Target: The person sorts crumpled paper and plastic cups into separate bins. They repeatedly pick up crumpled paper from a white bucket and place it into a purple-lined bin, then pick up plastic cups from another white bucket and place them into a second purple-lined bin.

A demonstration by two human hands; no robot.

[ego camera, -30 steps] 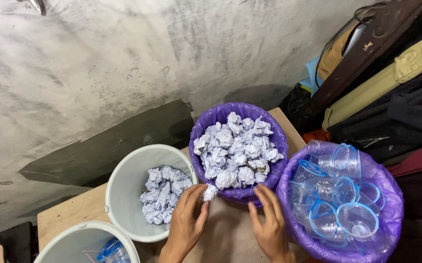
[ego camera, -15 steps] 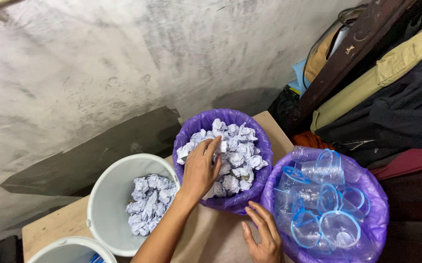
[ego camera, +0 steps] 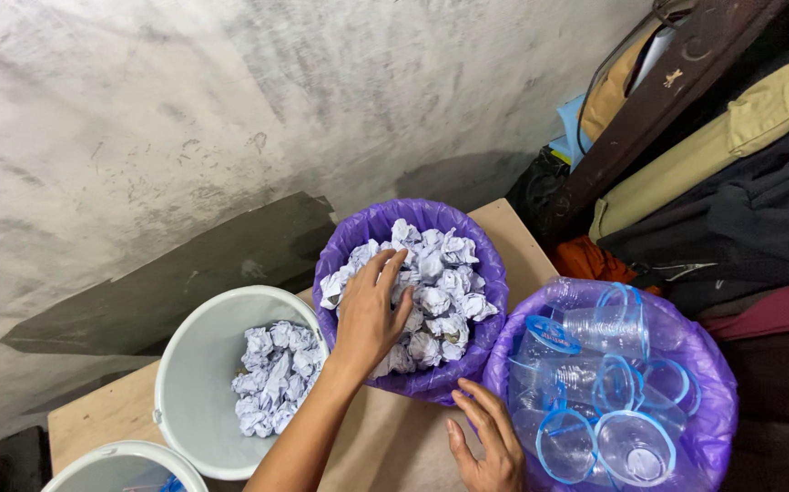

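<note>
Reaching into the purple-lined bin [ego camera: 494,273] at frame centre, left hand [ego camera: 371,310] spread wide over crumpled paper balls [ego camera: 449,273]; right hand [ego camera: 485,446], fingers loosely apart, rests empty on the desk [ego camera: 394,437].

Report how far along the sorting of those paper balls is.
Done: a pile of crumpled paper balls lies in the white bucket. In hand: the left hand is spread over the paper balls heaped in the purple-lined bin; whether it grips one cannot be told. The right hand rests on the table by the bin of clear plastic cups. Left: the purple-lined bin looks full.
</note>
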